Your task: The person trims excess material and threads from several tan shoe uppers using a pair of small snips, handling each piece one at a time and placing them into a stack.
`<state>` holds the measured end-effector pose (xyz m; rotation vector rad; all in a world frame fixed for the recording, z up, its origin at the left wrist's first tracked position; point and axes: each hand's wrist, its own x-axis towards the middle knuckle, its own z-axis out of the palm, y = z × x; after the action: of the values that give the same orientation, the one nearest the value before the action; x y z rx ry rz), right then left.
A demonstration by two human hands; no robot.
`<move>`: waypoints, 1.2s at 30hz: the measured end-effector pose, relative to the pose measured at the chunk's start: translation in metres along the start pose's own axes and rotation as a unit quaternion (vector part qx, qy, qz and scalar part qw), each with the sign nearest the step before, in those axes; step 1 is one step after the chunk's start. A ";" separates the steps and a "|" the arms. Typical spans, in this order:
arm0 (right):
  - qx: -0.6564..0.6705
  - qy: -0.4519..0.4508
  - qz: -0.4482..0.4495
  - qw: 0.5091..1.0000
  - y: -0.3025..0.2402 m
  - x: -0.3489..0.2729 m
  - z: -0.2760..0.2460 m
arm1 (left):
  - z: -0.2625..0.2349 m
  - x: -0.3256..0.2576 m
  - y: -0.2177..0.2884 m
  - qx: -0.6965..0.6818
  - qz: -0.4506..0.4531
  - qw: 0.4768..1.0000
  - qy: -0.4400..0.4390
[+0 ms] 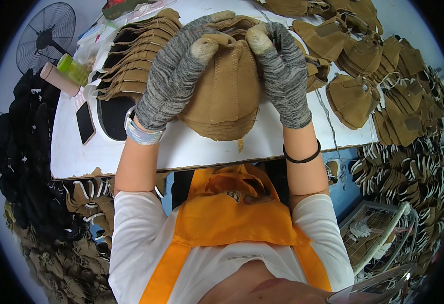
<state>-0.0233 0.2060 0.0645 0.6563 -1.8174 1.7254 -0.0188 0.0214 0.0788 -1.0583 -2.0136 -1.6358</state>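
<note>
A tan suede shoe upper (pixel 222 99) with stitched seams down its middle is held up over the white table (pixel 181 154). My left hand (pixel 173 76), in a grey knit glove with pale fingertips, grips its upper left edge, thumb on the near face. On the other side my right hand (pixel 285 76), gloved alike, pinches the upper right edge with its thumb in front. Both hands are closed on the piece. Some fingers are hidden behind it.
Left of my hands lies an overlapping row of brown uppers (pixel 143 55), with a phone (pixel 85 123), a pink cup (pixel 59 79) and a green cup (pixel 73 69) beyond. More brown pieces (pixel 353 101) pile up at right. A wire basket (pixel 379 228) stands below.
</note>
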 end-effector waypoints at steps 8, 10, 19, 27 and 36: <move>0.006 0.021 -0.006 1.000 0.011 -0.005 0.005 | 0.004 -0.008 -0.017 -0.085 -0.069 0.993 0.046; 0.043 -0.036 0.065 0.996 0.010 0.002 -0.011 | 0.000 -0.004 -0.018 -0.064 -0.080 0.994 0.038; -0.150 0.219 0.034 0.964 0.002 -0.045 -0.114 | 0.010 -0.024 0.000 -0.080 -0.110 0.977 0.163; -0.371 0.123 0.003 0.920 0.033 -0.053 -0.118 | 0.023 -0.027 0.014 -0.022 -0.069 0.980 0.185; -0.332 0.155 0.023 0.930 0.043 -0.060 -0.126 | 0.089 -0.094 0.040 0.076 0.044 0.996 0.024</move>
<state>-0.0017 0.3331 -0.0044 0.0544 -2.0127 1.0412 0.0895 0.0764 0.0180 -1.0280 -1.9965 -1.4250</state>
